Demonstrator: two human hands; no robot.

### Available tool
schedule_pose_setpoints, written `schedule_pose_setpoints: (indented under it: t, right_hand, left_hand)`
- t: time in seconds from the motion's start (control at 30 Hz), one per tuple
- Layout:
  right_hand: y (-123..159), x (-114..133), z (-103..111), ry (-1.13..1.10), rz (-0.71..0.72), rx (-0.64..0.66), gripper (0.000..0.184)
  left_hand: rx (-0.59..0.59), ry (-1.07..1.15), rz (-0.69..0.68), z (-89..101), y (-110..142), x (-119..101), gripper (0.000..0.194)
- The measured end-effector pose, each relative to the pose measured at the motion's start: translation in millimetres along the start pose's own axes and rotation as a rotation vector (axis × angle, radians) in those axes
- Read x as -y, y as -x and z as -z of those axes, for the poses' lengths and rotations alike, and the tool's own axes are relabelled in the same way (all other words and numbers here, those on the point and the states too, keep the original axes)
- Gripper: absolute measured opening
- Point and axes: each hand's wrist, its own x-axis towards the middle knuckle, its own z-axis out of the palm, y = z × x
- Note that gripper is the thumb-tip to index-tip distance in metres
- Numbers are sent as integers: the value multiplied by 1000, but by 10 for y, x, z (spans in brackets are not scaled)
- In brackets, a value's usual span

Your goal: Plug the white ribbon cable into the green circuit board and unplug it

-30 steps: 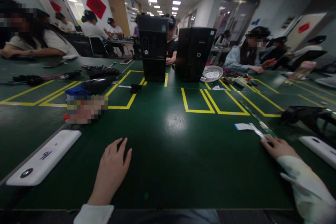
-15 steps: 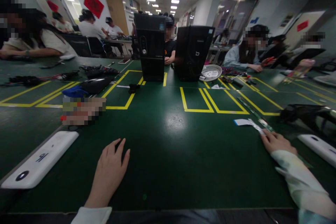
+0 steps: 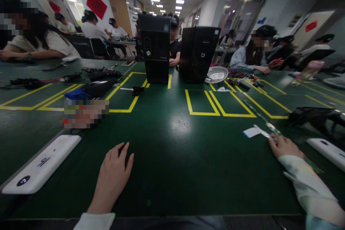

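My left hand [image 3: 114, 169] rests palm down on the green table [image 3: 183, 172], its fingers spread and nothing in them. Over on the right, my right hand [image 3: 287, 146] is closed at the near end of a white flat ribbon cable [image 3: 254, 132], whose blue-edged tip points left. A long, narrow green circuit board strip [image 3: 271, 126] lies beside that cable and runs toward the hand. My right fingers hide where the cable ends and whether it joins the strip.
Two black computer towers [image 3: 157, 50] stand at the back middle. Yellow tape outlines [image 3: 205, 114] mark the table. White devices lie at the left [image 3: 43, 165] and right [image 3: 330, 152]. A black curved part [image 3: 318, 118], cables [image 3: 101, 73] and a white basket [image 3: 217, 74] are around. Other people sit beyond.
The ribbon cable's blue-edged end has shifted slightly right and toward me, and its angle has changed. My right hand has barely moved; my left hand stays still.
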Motion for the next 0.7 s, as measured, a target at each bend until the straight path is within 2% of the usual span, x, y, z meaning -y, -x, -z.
schedule_pose_setpoints:
  t: [0.1, 0.23, 0.43, 0.57, 0.7]
  right_hand:
    - [25, 4, 17, 38, -39, 49, 59]
    - [32, 84, 72, 22, 36, 119, 53]
    - [-41, 315, 44, -46, 145, 90, 53]
    - [-138, 620, 0, -96, 234, 42, 47]
    - [-155, 1119, -22, -156, 366, 9, 42]
  left_hand:
    - [4, 3, 10, -4, 1, -5, 61]
    - [12, 11, 9, -27, -2, 18, 62]
    - [8, 10, -7, -51, -14, 37, 63]
    - [-26, 10, -11, -47, -8, 15, 59]
    - [-21, 29, -6, -41, -2, 12, 61]
